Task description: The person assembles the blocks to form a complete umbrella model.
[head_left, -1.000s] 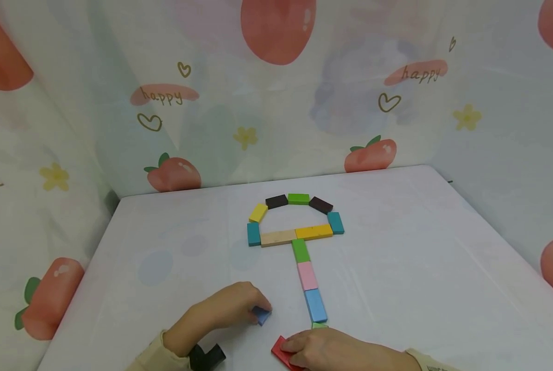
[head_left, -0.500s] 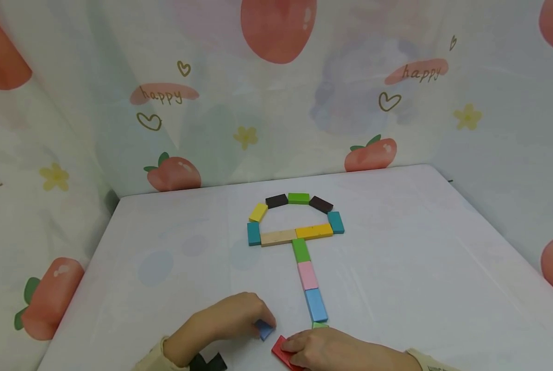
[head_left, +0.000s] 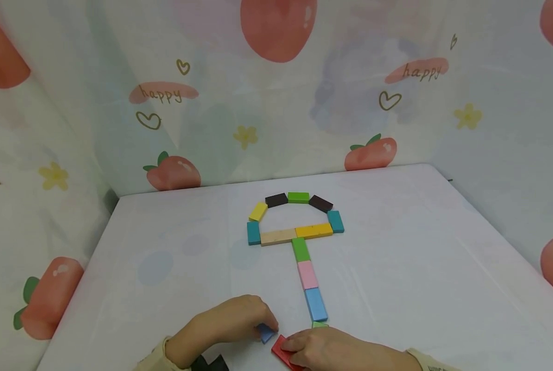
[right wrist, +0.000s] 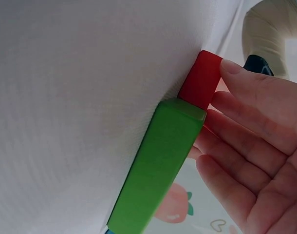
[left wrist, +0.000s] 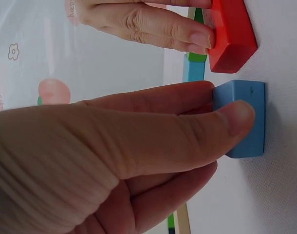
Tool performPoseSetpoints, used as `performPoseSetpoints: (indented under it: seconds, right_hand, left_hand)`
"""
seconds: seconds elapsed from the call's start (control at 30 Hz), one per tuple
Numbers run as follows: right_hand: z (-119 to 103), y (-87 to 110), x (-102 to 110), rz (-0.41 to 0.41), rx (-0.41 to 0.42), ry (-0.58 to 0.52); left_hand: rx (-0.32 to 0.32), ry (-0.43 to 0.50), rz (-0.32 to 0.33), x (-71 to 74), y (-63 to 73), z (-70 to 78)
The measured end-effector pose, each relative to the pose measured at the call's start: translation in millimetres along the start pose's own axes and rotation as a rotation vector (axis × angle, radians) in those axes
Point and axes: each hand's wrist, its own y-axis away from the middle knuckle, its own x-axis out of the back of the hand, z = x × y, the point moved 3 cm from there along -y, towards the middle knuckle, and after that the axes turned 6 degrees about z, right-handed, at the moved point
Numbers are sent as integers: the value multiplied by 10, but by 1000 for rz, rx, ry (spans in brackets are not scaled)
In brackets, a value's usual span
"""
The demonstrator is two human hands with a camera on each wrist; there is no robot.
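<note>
My left hand [head_left: 232,319] pinches a small blue block [left wrist: 243,139] between thumb and fingers, its lower face close over the white tabletop. Just to the right, my right hand [head_left: 334,351] holds a red block [right wrist: 200,80], with the thumb at one end and fingertips on its upper face. The blue block's near corner is close beside the red one in the head view. A green block [right wrist: 158,161] lies end to end with the red block in the right wrist view; in the head view my right hand covers most of it.
A column of light blue [head_left: 315,304], pink [head_left: 308,275] and green blocks [head_left: 300,250] leads up to a row of a tan block [head_left: 278,237] and an orange-yellow block [head_left: 313,231]. Several blocks arch above it. A black object [head_left: 213,363] sits beneath my left wrist.
My left hand has moved right and toward me, bringing the blue block close to the red one. My right hand stays in place on the red block.
</note>
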Motion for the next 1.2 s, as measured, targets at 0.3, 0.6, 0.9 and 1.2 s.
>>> performPoseSetpoints:
  seconds: [0.3, 0.6, 0.9, 1.2]
  right_hand:
    - [-7, 7, 11, 11, 13, 17]
    - [-15, -4, 8, 37, 28, 58]
    - [-20, 4, -1, 53, 47, 54]
    - [-19, 2, 8, 60, 45, 61]
  left_hand:
    - [-25, -6, -15, 8, -29, 39]
    - [-28, -10, -27, 3, -49, 47]
    - [-19, -12, -49, -14, -79, 61]
    - [-30, -28, -57, -10, -98, 60]
